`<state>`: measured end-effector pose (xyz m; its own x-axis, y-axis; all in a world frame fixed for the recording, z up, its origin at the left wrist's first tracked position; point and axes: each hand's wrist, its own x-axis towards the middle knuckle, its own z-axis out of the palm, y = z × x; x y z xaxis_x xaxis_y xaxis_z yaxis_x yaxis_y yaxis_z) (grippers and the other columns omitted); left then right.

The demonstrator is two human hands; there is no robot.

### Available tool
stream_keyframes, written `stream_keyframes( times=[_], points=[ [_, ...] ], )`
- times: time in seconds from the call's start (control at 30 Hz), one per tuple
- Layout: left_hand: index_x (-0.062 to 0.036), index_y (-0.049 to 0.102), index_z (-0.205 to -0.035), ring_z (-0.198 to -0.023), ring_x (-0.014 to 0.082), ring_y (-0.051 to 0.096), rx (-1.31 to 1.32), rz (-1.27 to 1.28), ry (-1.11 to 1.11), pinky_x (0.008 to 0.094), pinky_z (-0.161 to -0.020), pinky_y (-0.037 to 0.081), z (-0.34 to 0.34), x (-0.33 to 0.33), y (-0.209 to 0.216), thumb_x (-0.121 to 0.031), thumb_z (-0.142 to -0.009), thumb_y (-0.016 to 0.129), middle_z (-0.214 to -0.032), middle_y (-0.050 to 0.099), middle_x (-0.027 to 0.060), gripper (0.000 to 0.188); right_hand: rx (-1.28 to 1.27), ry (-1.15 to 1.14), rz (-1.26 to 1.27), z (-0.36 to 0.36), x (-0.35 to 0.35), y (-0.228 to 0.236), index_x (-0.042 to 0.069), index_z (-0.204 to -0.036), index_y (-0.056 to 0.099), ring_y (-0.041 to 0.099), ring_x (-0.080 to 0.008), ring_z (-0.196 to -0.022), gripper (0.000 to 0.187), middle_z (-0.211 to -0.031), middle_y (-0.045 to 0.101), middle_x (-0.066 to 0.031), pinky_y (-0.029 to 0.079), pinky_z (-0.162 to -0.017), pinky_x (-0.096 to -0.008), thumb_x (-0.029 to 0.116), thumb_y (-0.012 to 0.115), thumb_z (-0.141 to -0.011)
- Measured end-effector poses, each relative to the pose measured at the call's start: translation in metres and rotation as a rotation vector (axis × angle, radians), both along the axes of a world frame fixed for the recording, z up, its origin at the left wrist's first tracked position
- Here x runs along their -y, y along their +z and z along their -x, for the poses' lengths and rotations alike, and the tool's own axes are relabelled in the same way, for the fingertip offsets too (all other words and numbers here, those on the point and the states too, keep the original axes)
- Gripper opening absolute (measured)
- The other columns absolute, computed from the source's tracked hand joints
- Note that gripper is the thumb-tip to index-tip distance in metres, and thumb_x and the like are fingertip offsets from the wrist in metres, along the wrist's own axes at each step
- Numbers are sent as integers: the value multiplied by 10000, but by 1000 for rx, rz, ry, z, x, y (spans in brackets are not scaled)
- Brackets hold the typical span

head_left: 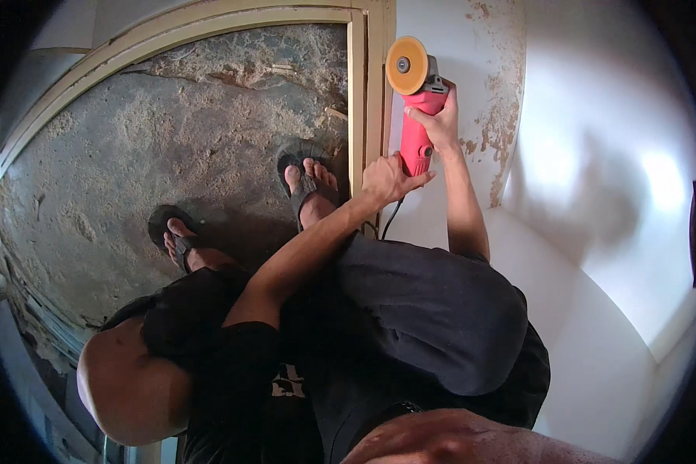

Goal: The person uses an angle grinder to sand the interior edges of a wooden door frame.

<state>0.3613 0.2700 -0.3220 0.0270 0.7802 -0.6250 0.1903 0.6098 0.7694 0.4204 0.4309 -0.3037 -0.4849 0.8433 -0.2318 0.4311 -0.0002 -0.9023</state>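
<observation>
A red angle grinder (417, 143) with a yellow disc (407, 66) is held up beside the door frame, its disc end pointing away from me. My right hand (442, 124) wraps round the body just behind the grey gear head (435, 77). At the rear end, my left hand (390, 178) grips the housing, its thumb across the back. A black cord (393, 220) runs down from the grinder toward my leg. The disc appears close to the frame's edge; whether it touches cannot be made out.
A cream wooden frame (357, 108) stands left of the grinder. Beyond it, the rough grey floor (170, 131) carries dust and scattered debris. My sandalled feet (309, 182) rest there. At right is a white wall (603, 100), with brown peeling patches (499, 116) beside the grinder.
</observation>
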Motion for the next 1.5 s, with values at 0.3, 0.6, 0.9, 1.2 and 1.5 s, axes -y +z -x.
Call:
stream_keyframes(
  times=[0.3, 0.6, 0.9, 1.2, 1.5],
  points=[
    [63, 670, -1104, -900, 436, 750, 26, -10, -6, 518, -837, 603, 7, -1, 4, -833, -781, 658, -874, 734, 285, 953, 27, 35, -44, 4, -1, 0, 12, -1346, 428, 623, -207, -1116, 802, -1226, 610, -117, 535, -994, -376, 49, 890, -691],
    [76, 664, -1107, -888, 446, 748, 13, -46, 2, 524, -809, 602, 8, 0, 6, -838, -779, 656, -868, 729, 297, 971, 54, 50, -57, 4, -3, -1, 23, -1312, 443, 628, -206, -1098, 764, -1212, 615, -113, 539, -974, -377, 48, 889, -691],
    [68, 671, -1073, -869, 439, 750, -5, -57, 9, 518, -804, 603, 3, 0, 0, -833, -788, 652, -863, 729, 293, 945, 52, 44, -43, 8, 0, 2, 19, -1316, 442, 623, -204, -1106, 764, -1207, 614, -111, 537, -981, -379, 50, 891, -698],
    [58, 675, -1087, -875, 441, 749, -12, -59, 7, 522, -806, 603, 2, 1, -1, -843, -786, 642, -875, 732, 292, 951, 56, 68, -78, 7, -3, -2, 14, -1325, 433, 623, -206, -1115, 774, -1217, 618, -116, 530, -999, -383, 46, 888, -700],
    [60, 678, -1100, -894, 440, 748, -18, -13, -14, 522, -808, 599, 4, -1, 3, -839, -780, 649, -885, 732, 295, 955, 70, 48, -56, 6, -3, 0, 24, -1321, 440, 629, -206, -1097, 766, -1204, 621, -112, 542, -972, -387, 53, 883, -697]
  ],
)
